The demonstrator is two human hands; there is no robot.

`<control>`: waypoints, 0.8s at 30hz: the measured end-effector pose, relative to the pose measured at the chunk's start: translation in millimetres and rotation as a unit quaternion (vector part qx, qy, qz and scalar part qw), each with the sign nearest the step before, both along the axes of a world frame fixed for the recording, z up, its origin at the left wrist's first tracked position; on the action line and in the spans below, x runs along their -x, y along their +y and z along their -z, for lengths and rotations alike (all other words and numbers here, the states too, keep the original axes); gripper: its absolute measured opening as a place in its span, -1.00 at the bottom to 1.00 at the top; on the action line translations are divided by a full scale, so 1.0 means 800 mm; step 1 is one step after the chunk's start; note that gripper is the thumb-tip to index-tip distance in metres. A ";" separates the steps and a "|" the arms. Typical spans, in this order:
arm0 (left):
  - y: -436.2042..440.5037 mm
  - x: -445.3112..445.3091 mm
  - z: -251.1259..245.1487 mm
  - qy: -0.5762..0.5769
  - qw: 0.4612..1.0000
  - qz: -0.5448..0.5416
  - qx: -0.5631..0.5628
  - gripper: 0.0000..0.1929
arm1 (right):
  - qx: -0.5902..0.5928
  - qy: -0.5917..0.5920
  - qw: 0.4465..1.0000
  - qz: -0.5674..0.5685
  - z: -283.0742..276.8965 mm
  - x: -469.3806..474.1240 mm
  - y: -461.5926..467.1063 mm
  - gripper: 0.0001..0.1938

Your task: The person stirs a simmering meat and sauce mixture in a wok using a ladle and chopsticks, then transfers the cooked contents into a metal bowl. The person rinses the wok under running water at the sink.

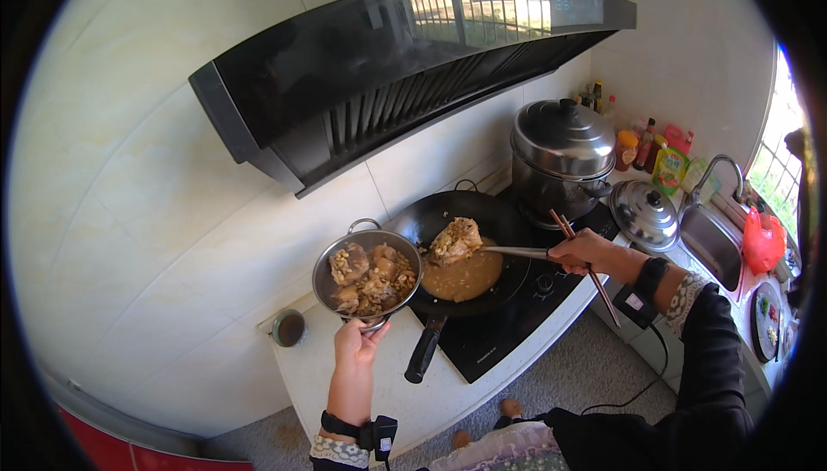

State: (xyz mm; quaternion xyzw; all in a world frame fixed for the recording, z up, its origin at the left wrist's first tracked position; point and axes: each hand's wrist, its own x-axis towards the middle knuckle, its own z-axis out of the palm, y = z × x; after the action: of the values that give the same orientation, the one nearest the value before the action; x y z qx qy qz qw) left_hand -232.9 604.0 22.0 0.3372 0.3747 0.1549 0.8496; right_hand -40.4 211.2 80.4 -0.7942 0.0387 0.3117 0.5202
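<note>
My left hand (362, 338) grips the near side of a stainless steel pot (316, 277) and holds it beside the wok. Braised meat chunks and beans (371, 277) fill much of it. In my right hand (581, 252) are a metal-handled ladle or spatula (517, 252) and a pair of wooden chopsticks (604, 296). A large piece of meat (456, 240) coated in bits rests on the utensil's head, which is hidden beneath it. Brown sauce (462, 277) pools in the black wok (504, 212) under the meat. The wok's black handle (424, 351) points toward me.
A lidded steel steamer pot (563, 154) stands on the black cooktop (478, 348) behind the wok. Farther right are a loose steel lid (645, 216), condiment bottles (645, 148), and a sink (711, 245). A cup of dark liquid (289, 329) stands at left. The range hood (387, 77) overhangs the stove.
</note>
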 end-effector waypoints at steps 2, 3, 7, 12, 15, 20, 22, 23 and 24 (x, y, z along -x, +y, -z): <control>0.003 -0.005 0.006 -0.009 1.000 0.010 0.001 -0.71 | -0.007 0.002 1.000 0.000 -0.013 0.000 0.000 -0.74; 0.004 -0.008 0.010 -0.010 1.000 0.009 0.002 -0.70 | -0.002 0.002 1.000 0.001 -0.021 0.001 -0.001 -0.74; 0.006 -0.027 0.029 -0.029 0.999 0.039 0.009 -0.70 | 0.011 -0.004 0.999 0.032 -0.054 0.010 0.000 -0.76; 0.011 -0.053 0.054 -0.010 0.999 0.036 0.034 -0.70 | 0.031 -0.037 0.999 0.001 -0.116 0.023 0.008 -0.75; 0.019 -0.066 0.068 -0.025 0.996 0.068 0.057 -0.70 | 0.041 -0.050 0.998 -0.018 -0.140 0.030 0.032 -0.74; 0.019 -0.079 0.070 -0.009 0.992 0.099 0.084 -0.72 | 0.049 -0.052 0.996 -0.053 -0.166 0.051 0.074 -0.75; 0.009 -0.082 0.065 -0.007 0.990 0.113 0.089 -0.72 | 0.066 -0.083 0.990 -0.089 -0.166 0.057 0.089 -0.77; 0.004 -0.084 0.062 -0.007 0.989 0.116 0.090 -0.73 | 0.083 -0.097 0.986 -0.103 -0.166 0.059 0.095 -0.77; -0.001 -0.085 0.058 -0.003 0.989 0.116 0.093 -0.73 | 0.089 -0.119 0.981 -0.125 -0.167 0.061 0.098 -0.75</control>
State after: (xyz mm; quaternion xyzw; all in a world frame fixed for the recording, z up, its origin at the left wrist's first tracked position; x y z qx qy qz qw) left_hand -164.9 603.0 -24.7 0.2971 0.3431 0.0208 0.8908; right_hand -89.6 289.4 213.7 -0.8674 -0.0953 0.2729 0.4049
